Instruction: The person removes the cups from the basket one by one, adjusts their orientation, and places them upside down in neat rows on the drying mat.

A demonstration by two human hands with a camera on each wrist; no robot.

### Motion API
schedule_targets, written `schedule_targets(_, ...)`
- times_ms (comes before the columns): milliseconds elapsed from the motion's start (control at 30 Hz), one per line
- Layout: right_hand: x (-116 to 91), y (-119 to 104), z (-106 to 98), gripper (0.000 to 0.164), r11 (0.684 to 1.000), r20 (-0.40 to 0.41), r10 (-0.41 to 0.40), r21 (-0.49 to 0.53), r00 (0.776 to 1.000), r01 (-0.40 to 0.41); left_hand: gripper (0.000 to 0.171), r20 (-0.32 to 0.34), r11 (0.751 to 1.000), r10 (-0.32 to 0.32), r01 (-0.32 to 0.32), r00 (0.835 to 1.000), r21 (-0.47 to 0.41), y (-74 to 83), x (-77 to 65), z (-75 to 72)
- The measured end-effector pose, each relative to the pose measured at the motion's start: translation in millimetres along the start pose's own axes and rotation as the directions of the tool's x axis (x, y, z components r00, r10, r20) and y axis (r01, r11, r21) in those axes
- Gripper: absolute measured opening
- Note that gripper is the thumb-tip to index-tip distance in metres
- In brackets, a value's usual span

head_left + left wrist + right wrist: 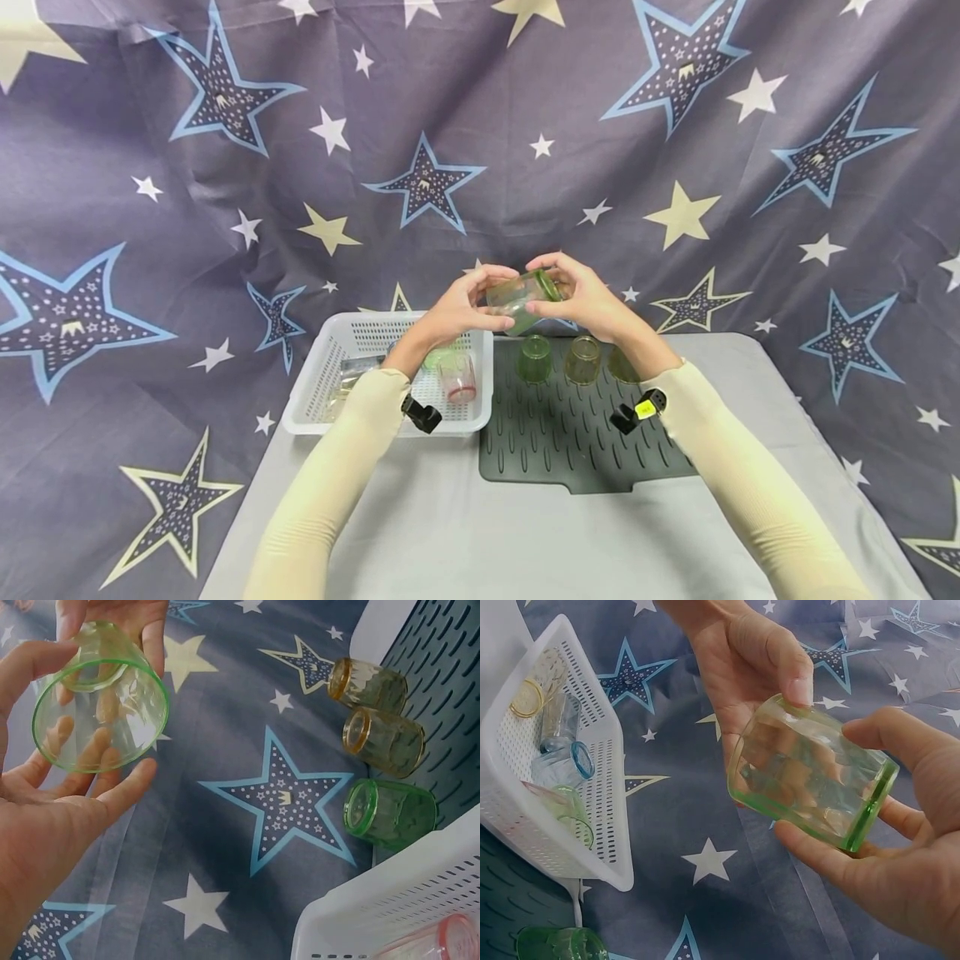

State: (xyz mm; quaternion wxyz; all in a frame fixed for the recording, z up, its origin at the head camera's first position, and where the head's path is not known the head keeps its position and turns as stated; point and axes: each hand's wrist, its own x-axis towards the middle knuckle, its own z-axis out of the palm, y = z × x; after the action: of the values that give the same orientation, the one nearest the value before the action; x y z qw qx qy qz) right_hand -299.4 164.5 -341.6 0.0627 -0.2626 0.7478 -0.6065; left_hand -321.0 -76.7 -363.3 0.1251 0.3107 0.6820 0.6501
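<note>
A pale green drinking glass [517,293] is held in the air, lying on its side, between both hands. The left hand [461,307] grips it near the open end; in the left wrist view the round rim [36,724] faces the camera. At the opposite end, the right hand [588,298] holds the glass round its thick green base [874,806]. Fingers and thumbs of both hands touch its sides. Below the hands, a green glass [535,360], an amber glass [582,361] and another amber glass [622,365], partly hidden by the right forearm, stand on a mat.
The dark ridged drying mat [525,454] lies on a grey-covered table [450,533]. Left of it, a white perforated basket [300,427] holds a red-rimmed glass [457,379], a blue glass [562,765], a green glass [571,814] and others. A star-patterned curtain [510,100] hangs behind.
</note>
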Motion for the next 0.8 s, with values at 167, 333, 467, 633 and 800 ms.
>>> schedule_targets(167,0.4,3.0,-0.1,0.054,1.0,-0.012,-0.005,0.0,1.0,0.005,0.067,-0.013,0.999,0.006,-0.005,1.0,0.049,-1.0,-0.9,-5.7)
schedule_targets(333,-1.9,5.3,-2.5,0.054,1.0,-0.036,0.002,-0.027,0.999,-0.003,0.061,-0.081,0.999,0.002,0.001,0.997,0.038,-6.3,-2.0,-12.3)
schedule_targets(467,-4.1,8.3,-6.7,0.053,0.999,-0.059,0.006,-0.034,0.998,-0.008,0.056,-0.129,1.0,-0.012,0.013,0.992,0.0,-12.7,-3.1,-17.2)
schedule_targets(633,-7.5,10.9,-12.2,0.053,0.998,-0.089,0.026,-0.05,0.996,-0.03,0.047,-0.21,0.998,-0.042,0.05,0.977,0.036,-22.5,-4.8,-25.2)
schedule_targets(800,-12.2,12.9,-20.3,0.056,0.997,-0.116,0.056,-0.051,0.992,-0.062,0.041,-0.269,0.984,-0.04,0.085,0.962,0.159,-35.2,-7.6,-39.8)
